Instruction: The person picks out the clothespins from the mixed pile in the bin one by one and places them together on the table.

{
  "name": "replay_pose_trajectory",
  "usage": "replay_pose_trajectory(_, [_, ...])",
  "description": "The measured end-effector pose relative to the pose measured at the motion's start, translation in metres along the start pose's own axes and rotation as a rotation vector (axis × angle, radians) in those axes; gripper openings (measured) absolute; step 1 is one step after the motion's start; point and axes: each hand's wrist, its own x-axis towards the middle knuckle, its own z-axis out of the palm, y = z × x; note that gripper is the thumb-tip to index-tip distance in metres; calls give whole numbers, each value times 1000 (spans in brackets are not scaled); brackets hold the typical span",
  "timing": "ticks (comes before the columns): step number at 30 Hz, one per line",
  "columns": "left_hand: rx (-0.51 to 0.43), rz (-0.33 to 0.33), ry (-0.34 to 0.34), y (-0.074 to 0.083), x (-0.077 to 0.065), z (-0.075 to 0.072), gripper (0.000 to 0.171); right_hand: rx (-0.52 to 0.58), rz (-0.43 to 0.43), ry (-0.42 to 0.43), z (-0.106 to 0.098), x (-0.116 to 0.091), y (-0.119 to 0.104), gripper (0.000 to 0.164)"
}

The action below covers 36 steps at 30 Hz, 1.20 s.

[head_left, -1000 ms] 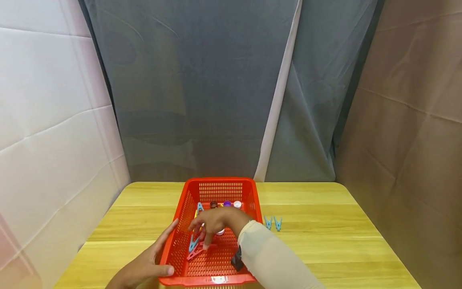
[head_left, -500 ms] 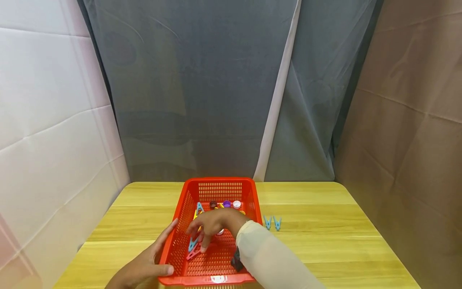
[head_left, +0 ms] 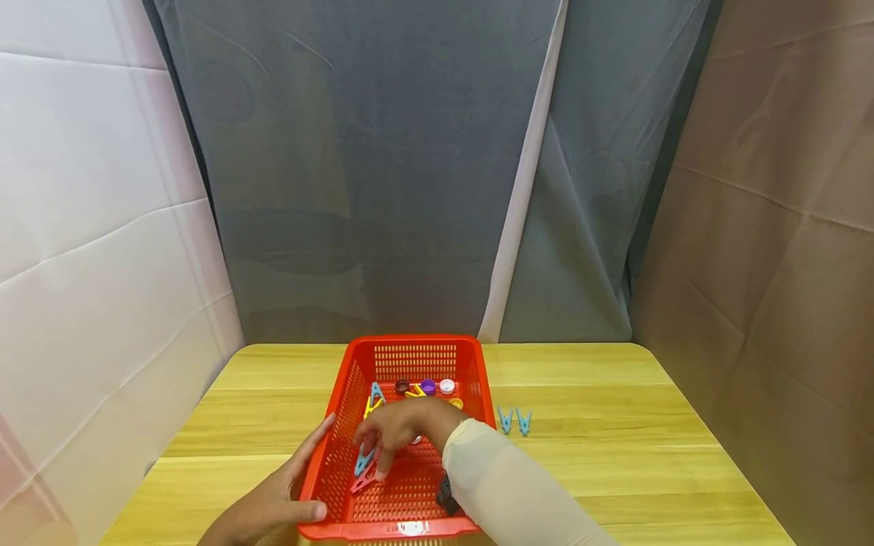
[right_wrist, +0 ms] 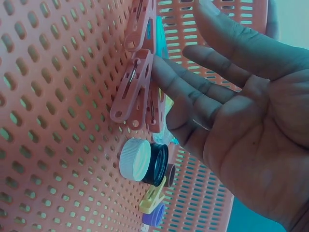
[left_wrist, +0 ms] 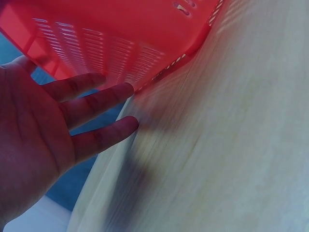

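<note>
The change over the last second is slight. The right hand [head_left: 391,431] has slid a little toward the near left part of the red basket [head_left: 392,529], its thumb now beside the pink clothespins [right_wrist: 124,102]. That leaves a yellow clothespin [head_left: 414,392] and a yellow cap [head_left: 456,403] showing more plainly behind the wrist. I take this to mean that the hand is busy with the clothespins along that side, and that the caps are being left alone.

From the right wrist, the fingers look loosely bent with the thumb well apart from them, and I see nothing held. One fingertip lies right against the edge of a pink clothespin in that view; I cannot tell whether it touches. A blue clothespin [head_left: 363,463] lies next to the pink ones, partly under the fingers.

The left hand [head_left: 276,493] has not shifted: fingers straight along the outside of the basket's left wall, thumb at the near corner, steadying it, I would judge, without clutching.

Toward the far end of the basket sit a brown cap [head_left: 402,387], a purple cap [head_left: 428,387] and a white cap [head_left: 447,387]. Outside, two blue clothespins [head_left: 523,424] lie side by side on the tabletop [head_left: 601,455], just to the right of the basket.
</note>
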Motion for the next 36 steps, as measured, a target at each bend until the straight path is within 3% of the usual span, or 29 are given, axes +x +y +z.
replay_pose_trajectory(10, [-1,-11,12,1,0,0,103,-26,-2,23,-1,-5,-5,54])
replay_pose_trajectory(15, [4,38,-36,-1,0,-2,103,-5,-26,64,-3,-7,-2,51])
replay_pose_trajectory(20, [-8,56,-54,-2,1,-2,102,56,-36,115,-4,-9,-1,56])
replay_pose_trajectory(26, [7,97,-83,-1,1,-2,102,109,-34,182,-3,-9,-4,74])
replay_pose_trajectory(30, [10,56,-46,0,0,-1,101,73,-40,254,-3,-9,-5,77])
replay_pose_trajectory(36, [9,20,-10,1,0,1,101,-5,-41,338,-4,-9,-6,67])
